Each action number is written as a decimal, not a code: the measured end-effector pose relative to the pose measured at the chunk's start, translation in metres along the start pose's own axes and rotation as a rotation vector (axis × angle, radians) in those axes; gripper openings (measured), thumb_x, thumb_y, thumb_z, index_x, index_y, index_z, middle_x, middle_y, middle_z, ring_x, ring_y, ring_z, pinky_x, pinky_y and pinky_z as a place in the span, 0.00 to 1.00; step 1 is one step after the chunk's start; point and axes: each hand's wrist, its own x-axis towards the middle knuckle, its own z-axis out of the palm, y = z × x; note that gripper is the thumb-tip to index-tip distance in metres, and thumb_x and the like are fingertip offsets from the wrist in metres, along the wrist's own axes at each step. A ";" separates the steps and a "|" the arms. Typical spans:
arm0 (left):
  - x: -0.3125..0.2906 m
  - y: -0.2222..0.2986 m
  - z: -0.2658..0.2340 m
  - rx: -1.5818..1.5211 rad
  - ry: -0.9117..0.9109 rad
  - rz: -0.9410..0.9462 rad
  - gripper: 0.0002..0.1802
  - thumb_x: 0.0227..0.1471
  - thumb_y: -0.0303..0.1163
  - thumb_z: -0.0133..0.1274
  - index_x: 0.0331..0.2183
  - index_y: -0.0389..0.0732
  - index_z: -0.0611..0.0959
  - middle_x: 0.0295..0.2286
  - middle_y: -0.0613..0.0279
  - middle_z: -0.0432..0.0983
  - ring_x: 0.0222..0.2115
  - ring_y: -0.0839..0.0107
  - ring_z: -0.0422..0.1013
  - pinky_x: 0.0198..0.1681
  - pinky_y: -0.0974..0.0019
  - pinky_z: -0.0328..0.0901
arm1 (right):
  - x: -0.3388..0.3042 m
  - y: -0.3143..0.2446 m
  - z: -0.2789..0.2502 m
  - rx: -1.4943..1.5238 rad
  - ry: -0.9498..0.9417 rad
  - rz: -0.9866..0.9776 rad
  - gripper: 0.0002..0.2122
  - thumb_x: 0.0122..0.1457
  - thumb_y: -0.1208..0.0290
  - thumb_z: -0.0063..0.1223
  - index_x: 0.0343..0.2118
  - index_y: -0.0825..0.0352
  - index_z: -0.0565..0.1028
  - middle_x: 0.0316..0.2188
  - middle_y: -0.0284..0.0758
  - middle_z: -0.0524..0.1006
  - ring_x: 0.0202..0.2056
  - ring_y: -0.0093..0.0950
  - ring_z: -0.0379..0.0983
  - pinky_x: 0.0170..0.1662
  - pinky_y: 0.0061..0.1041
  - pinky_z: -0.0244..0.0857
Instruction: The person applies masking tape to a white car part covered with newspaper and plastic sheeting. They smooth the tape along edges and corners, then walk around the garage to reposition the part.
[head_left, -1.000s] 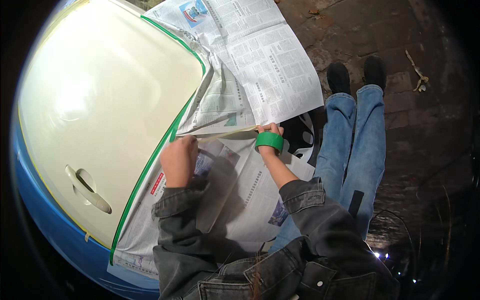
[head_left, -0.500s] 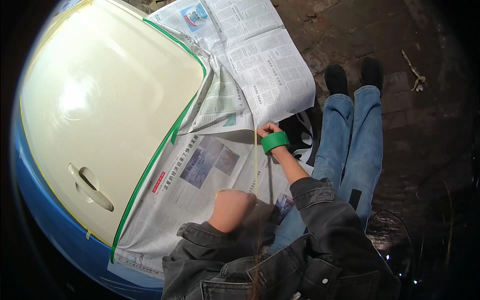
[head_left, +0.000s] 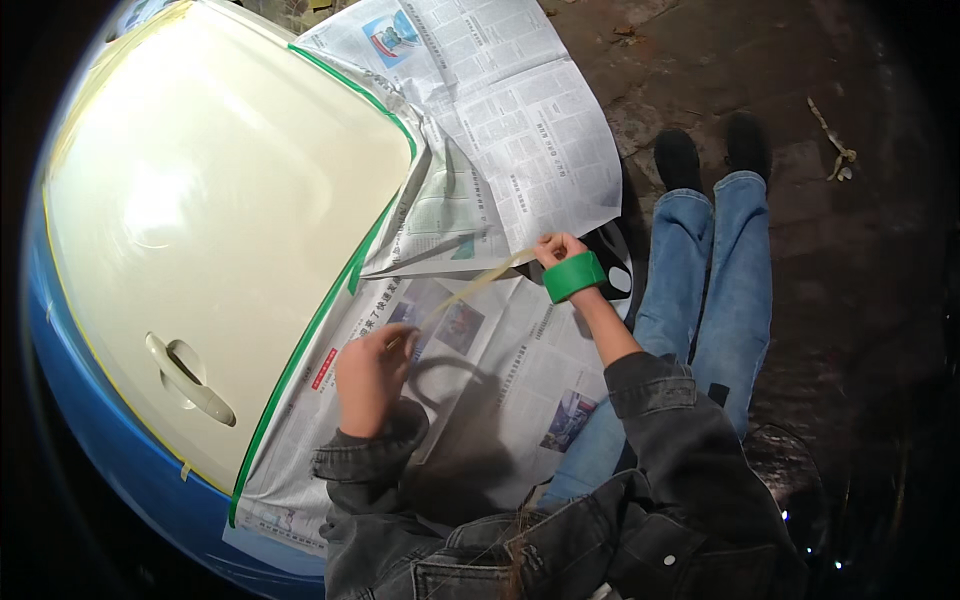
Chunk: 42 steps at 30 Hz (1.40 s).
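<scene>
In the head view, the left hand (head_left: 370,375) and right hand (head_left: 562,250) each pinch a pale tape strip (head_left: 478,287), stretched aslant above newspaper (head_left: 545,365). A green tape roll (head_left: 576,277) rings the right wrist. Green edging tape (head_left: 356,274) runs between the paper and a cream car door (head_left: 220,200); blue bodywork (head_left: 110,420) curves outside it, and dark paved ground (head_left: 810,205) spreads at right
</scene>
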 end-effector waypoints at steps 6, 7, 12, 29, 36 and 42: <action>0.039 -0.019 0.003 0.343 0.098 0.191 0.11 0.54 0.33 0.54 0.40 0.50 0.84 0.28 0.54 0.79 0.30 0.55 0.75 0.31 0.57 0.68 | 0.020 0.035 0.040 -0.110 -0.148 0.276 0.08 0.54 0.75 0.60 0.24 0.67 0.70 0.40 0.40 0.79 0.38 0.24 0.75 0.43 0.25 0.69; 0.041 -0.019 0.005 0.377 0.022 0.178 0.12 0.55 0.33 0.53 0.42 0.52 0.83 0.28 0.55 0.78 0.29 0.55 0.75 0.31 0.57 0.68 | 0.018 0.041 0.040 -0.163 -0.140 0.336 0.08 0.54 0.75 0.60 0.24 0.68 0.71 0.40 0.40 0.79 0.39 0.25 0.75 0.44 0.25 0.69; 0.049 -0.016 0.007 0.609 -0.163 0.211 0.22 0.55 0.28 0.47 0.50 0.61 0.80 0.26 0.56 0.72 0.26 0.56 0.74 0.29 0.57 0.67 | 0.009 0.062 0.040 0.102 -0.137 0.254 0.08 0.55 0.75 0.61 0.24 0.69 0.72 0.39 0.40 0.80 0.38 0.24 0.75 0.44 0.26 0.68; 0.069 -0.042 0.020 0.821 -0.125 0.176 0.20 0.52 0.26 0.50 0.46 0.54 0.83 0.26 0.56 0.72 0.25 0.59 0.74 0.27 0.57 0.67 | 0.001 0.070 0.075 -0.481 -0.007 -0.026 0.11 0.41 0.71 0.69 0.20 0.66 0.74 0.33 0.37 0.76 0.38 0.36 0.73 0.44 0.33 0.67; 0.069 -0.042 0.022 0.786 -0.099 0.223 0.20 0.52 0.26 0.50 0.46 0.54 0.82 0.26 0.55 0.71 0.25 0.58 0.73 0.28 0.57 0.67 | 0.001 0.070 0.081 -0.719 -0.031 -0.072 0.11 0.42 0.69 0.68 0.21 0.66 0.75 0.33 0.40 0.75 0.38 0.37 0.72 0.43 0.33 0.67; 0.070 -0.045 0.022 0.763 -0.102 0.242 0.18 0.49 0.29 0.53 0.44 0.49 0.82 0.26 0.55 0.71 0.24 0.58 0.72 0.27 0.56 0.64 | 0.007 0.060 0.084 -1.088 -0.295 -0.124 0.13 0.49 0.60 0.62 0.25 0.67 0.79 0.30 0.39 0.78 0.39 0.35 0.72 0.46 0.31 0.66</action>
